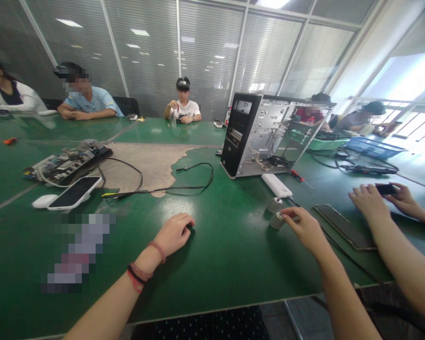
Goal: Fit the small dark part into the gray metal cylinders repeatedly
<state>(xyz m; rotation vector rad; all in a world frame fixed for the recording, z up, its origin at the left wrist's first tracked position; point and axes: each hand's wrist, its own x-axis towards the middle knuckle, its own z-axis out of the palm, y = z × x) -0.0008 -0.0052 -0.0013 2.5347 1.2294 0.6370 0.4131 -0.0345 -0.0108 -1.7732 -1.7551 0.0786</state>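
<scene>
My left hand (173,232) rests on the green tabletop with its fingers curled in; I see nothing in it. Between the thumb and fingers of my right hand (306,227) is the top of a small silvery metal cylinder (276,221), slightly tilted and at the tabletop. A similar metal cylinder (275,204) stands just behind it, apart from my fingers. Beyond both cylinders lies a white power bank (276,185), with a dark cable running from near it past my right hand.
An open computer case (246,137) stands ahead, a red screwdriver (297,175) beside it. At right, a neighbour's hands (375,203) hold a dark object near a flat dark panel (343,226). A white phone (76,192), circuit boards (69,160) and a black cable (194,186) lie leftward.
</scene>
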